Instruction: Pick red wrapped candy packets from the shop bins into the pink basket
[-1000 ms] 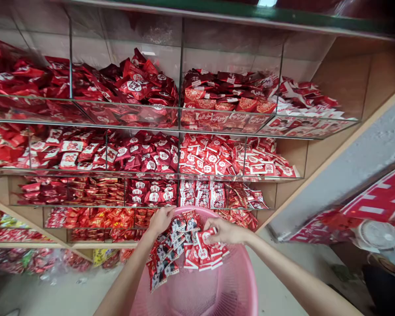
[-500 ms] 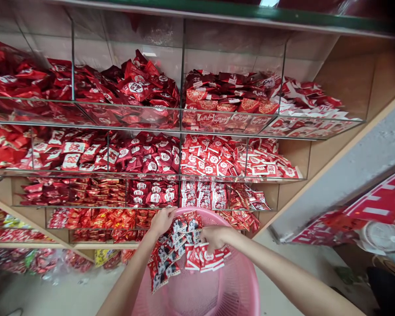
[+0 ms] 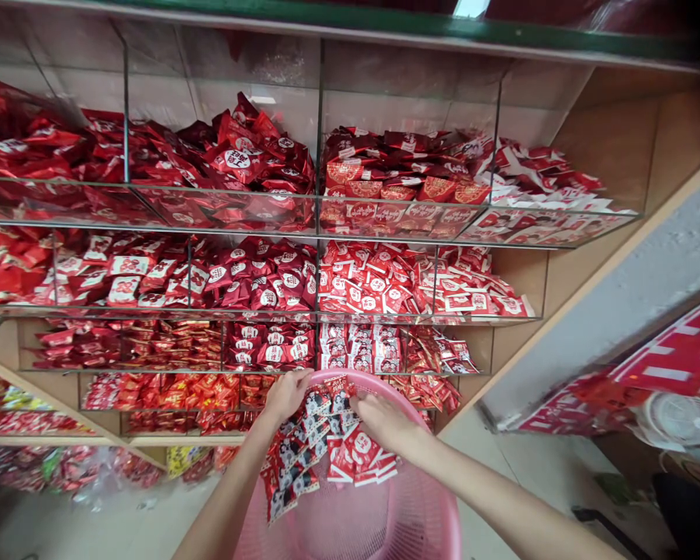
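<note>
A pink plastic mesh basket (image 3: 350,529) is tilted towards me, its rim (image 3: 350,376) against the lower shelves. Inside lies a heap of small sachets: one side is red with black-and-white printing (image 3: 300,451), the other red-and-white (image 3: 355,459). My left hand (image 3: 285,395) grips the basket's far rim, with the sachets just below it. My right hand (image 3: 382,424) presses into the heap, its fingers gathered on the red-and-white sachets. The basket's lower part extends past the frame's bottom edge.
Glass-fronted display shelves (image 3: 318,222) with wooden sides rise ahead, their compartments full of red packets. A white fan (image 3: 677,420) and a red banner (image 3: 670,365) lie at the right. A tiled floor (image 3: 490,490) shows below.
My right hand has moved down and left, from lifting sachets above the heap to pressing into it. The sachets have settled lower, and the view has shifted slightly.
</note>
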`<action>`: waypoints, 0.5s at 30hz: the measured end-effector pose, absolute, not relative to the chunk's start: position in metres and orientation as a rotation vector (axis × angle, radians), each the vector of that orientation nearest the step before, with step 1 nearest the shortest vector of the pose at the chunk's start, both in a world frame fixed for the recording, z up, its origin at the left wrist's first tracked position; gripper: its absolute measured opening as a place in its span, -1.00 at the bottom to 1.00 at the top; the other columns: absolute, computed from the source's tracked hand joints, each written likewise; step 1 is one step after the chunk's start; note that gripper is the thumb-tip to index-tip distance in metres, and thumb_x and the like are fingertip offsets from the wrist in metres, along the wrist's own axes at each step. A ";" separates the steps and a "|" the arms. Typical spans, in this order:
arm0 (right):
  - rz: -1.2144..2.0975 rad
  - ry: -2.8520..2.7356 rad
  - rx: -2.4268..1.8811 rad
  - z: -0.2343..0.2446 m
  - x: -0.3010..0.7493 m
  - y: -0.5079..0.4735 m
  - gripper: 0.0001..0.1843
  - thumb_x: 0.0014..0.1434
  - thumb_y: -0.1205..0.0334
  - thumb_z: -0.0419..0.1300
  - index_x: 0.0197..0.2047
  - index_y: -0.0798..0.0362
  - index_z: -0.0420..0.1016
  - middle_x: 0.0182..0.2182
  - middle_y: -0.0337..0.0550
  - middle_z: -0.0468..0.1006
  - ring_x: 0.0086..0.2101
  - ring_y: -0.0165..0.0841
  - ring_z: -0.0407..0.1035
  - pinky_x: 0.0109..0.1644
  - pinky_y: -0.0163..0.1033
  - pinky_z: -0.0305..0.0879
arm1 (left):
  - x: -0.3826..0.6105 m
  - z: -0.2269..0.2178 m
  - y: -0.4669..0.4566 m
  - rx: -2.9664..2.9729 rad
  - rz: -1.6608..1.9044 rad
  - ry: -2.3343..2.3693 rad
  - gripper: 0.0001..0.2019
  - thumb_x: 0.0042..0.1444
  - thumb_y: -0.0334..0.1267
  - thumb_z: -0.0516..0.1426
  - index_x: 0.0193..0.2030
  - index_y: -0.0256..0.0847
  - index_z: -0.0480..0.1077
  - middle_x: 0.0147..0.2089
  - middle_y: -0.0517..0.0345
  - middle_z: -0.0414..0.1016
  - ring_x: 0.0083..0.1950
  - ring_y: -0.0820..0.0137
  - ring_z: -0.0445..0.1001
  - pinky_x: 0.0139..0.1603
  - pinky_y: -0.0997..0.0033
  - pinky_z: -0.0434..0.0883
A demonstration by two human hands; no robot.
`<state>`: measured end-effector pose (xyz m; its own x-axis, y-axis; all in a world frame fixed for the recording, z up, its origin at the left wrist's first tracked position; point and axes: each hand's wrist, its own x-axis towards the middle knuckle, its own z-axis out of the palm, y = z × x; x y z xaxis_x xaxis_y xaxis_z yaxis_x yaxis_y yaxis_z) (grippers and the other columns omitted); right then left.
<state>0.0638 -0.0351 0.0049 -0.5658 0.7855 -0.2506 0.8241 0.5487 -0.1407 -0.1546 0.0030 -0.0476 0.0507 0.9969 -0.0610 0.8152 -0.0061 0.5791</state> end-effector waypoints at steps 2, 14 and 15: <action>-0.404 2.652 1.300 0.011 0.065 -0.045 -0.66 0.06 0.52 0.03 -0.09 0.12 0.40 -0.14 0.04 0.48 -0.18 -0.20 0.41 -0.17 -0.16 0.34 | -0.154 -0.046 0.003 1.864 0.508 1.818 -0.57 0.19 -0.02 -0.12 0.06 -0.04 0.41 0.06 0.15 0.47 0.04 0.31 0.44 -0.03 0.48 0.32; -0.316 2.592 1.157 -0.017 0.069 -0.065 -0.52 -0.03 0.56 0.10 0.00 0.13 0.34 0.00 0.09 0.35 -0.19 -0.15 0.42 -0.18 -0.13 0.35 | -0.157 -0.050 0.005 1.848 0.497 1.859 -0.58 0.19 -0.04 -0.11 0.06 -0.01 0.40 0.08 0.15 0.45 0.08 0.30 0.41 -0.01 0.44 0.32; -0.355 2.595 1.149 -0.012 0.070 -0.064 -0.54 -0.03 0.50 0.16 0.00 0.14 0.34 -0.01 0.09 0.36 -0.20 -0.15 0.42 -0.18 -0.12 0.35 | -0.157 -0.050 0.005 1.848 0.500 1.864 -0.58 0.19 -0.04 -0.11 0.06 -0.02 0.40 0.08 0.14 0.45 0.08 0.30 0.41 -0.01 0.44 0.31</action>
